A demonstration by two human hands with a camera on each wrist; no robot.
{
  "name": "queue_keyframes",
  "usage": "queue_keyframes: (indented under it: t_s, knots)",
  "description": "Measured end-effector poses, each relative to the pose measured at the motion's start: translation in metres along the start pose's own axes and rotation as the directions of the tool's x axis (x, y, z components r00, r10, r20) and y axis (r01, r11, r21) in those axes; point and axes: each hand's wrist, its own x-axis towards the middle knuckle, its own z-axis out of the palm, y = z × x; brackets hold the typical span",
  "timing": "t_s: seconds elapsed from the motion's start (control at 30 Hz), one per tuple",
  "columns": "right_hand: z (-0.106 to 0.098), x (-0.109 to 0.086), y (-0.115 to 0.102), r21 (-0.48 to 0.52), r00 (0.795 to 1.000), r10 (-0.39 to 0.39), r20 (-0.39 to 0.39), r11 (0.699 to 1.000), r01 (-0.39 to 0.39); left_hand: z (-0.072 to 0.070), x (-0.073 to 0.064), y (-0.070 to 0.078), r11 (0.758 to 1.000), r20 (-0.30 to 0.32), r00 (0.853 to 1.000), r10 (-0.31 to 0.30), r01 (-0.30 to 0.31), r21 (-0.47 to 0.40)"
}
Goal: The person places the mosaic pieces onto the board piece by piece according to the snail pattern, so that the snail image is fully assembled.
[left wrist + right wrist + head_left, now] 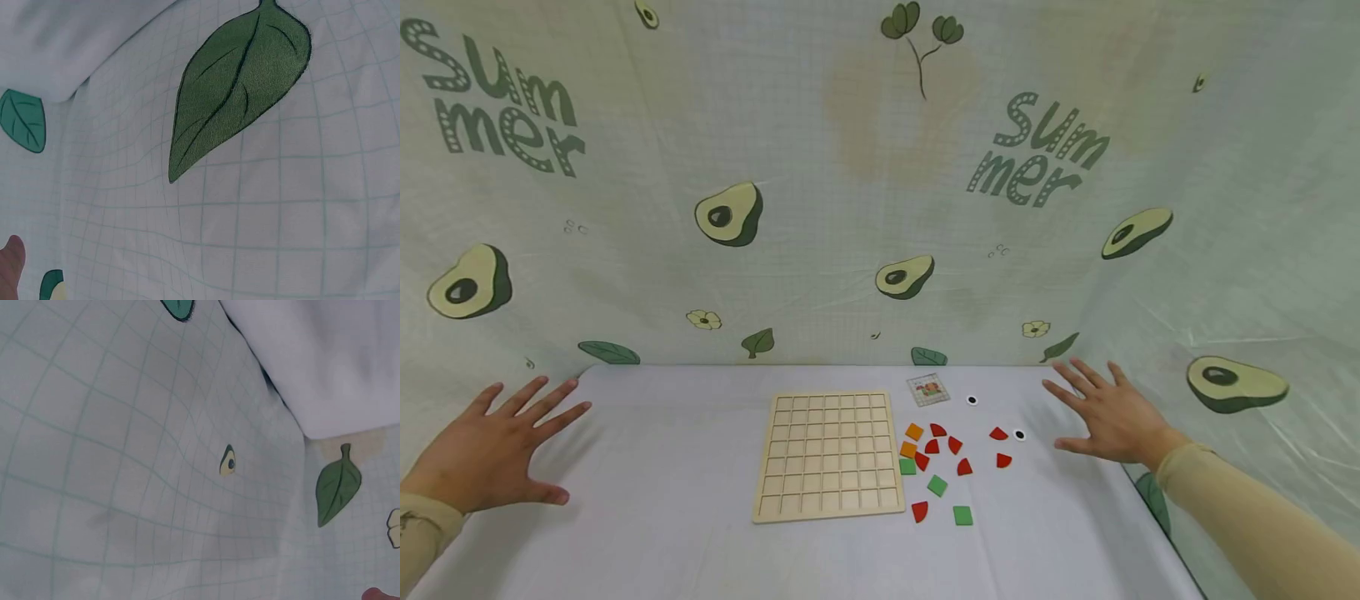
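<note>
In the head view my left hand [501, 446] hovers over the table's left side, fingers spread and holding nothing. My right hand [1108, 417] is likewise spread at the right, nearest a round white piece with a black dot [1019, 435]. Between them lies a wooden grid board [831, 457] with its squares bare. Right of the board are scattered several red quarter-circle pieces [964, 467], green squares [962, 516] and two orange squares [913, 432]. A small picture card [928, 389] lies behind them, beside another round dotted piece [972, 401]. Each wrist view catches only a fingertip.
A white cloth covers the table [662, 500]. Around its back and sides hangs a pale curtain [820, 317] printed with avocados, leaves and lettering. The table's right edge [1165, 533] runs close beneath my right forearm.
</note>
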Motion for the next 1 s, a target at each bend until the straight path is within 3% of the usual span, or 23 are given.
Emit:
queue_keyframes:
  t_s: [0.2,0.43,0.67,0.8,1.0]
  knots:
    - [-0.001,-0.004,0.004,0.007,0.999,0.018,0.035,1.0,-0.018,0.002,0.001,0.0,1.0,0.016,1.0,-0.004,0.004,0.003]
    - [-0.003,-0.004,0.003,0.021,1.0,0.012,0.013,1.0,-0.012,0.005,0.001,-0.001,1.0,0.043,0.999,-0.016,0.016,0.0]
    - [-0.005,-0.002,0.001,0.001,0.999,0.037,0.026,0.999,-0.037,0.008,0.005,0.004,0.999,-0.01,1.0,-0.006,0.006,-0.053]
    - [-0.005,0.0,-0.003,0.039,0.997,0.059,0.046,0.997,-0.061,0.006,0.011,0.018,0.991,-0.011,1.0,-0.025,0.023,-0.133]
    - [-0.002,0.003,-0.014,0.128,0.992,0.107,0.063,0.985,-0.114,-0.002,0.033,0.058,0.947,0.113,0.991,-0.069,0.101,-0.306]
